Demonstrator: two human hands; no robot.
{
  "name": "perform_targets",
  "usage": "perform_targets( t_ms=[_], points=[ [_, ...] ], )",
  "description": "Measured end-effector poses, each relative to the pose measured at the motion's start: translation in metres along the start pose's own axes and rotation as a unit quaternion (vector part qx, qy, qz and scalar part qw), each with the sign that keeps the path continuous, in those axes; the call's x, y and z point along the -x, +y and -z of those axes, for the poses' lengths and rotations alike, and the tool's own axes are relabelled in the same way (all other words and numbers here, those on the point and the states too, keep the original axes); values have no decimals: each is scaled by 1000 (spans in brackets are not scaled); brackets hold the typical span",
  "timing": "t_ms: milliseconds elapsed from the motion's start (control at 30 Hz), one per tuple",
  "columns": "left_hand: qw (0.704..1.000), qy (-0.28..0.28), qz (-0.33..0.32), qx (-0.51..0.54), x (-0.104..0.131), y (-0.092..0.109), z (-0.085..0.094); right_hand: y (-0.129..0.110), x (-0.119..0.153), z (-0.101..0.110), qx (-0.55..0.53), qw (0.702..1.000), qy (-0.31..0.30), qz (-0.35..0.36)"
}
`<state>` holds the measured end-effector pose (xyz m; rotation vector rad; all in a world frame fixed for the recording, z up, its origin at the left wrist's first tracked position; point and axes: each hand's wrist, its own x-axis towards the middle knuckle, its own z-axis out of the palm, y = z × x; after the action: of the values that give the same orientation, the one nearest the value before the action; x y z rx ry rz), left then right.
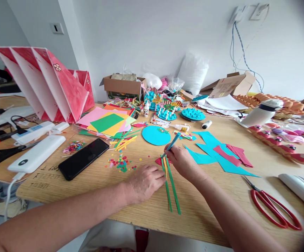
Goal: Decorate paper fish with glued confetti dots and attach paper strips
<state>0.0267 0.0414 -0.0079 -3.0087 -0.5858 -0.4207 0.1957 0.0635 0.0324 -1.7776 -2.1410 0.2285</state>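
Observation:
My right hand (185,161) is closed around a slim blue pen (173,140), its lower end over the tops of the paper strips. Two long green paper strips (173,190) lie on the table with a yellow strip (165,167) between them at the top. A red paper piece (158,161) shows partly beneath the strips. Bent fingers of my left hand (147,182) press on the strips from the left; its thumb is hidden. Just beyond my hands lies a blue paper circle (156,135) with a small green and red decoration (163,130) on it.
Left are a black phone (83,158), a white power bank (36,154), paper dots (123,163) and coloured sheets (107,124). Right are blue paper offcuts (212,150), red-handled scissors (273,206) and a white bottle (262,112). Glue bottles (146,109) and cardboard boxes (123,85) stand behind.

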Motion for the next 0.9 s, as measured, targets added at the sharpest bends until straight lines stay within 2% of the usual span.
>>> perform_targets(
  t_ms=[300,700,900],
  points=[
    [1000,8,-7,-1,1,-1,-3,2,11,-1,-46,999,-18,19],
    [1000,1,2,-3,-1,0,1,5,-5,-3,-25,1000,13,1],
    [1000,3,-3,1,0,0,-1,4,-4,-2,-8,1000,16,3]
  ],
)
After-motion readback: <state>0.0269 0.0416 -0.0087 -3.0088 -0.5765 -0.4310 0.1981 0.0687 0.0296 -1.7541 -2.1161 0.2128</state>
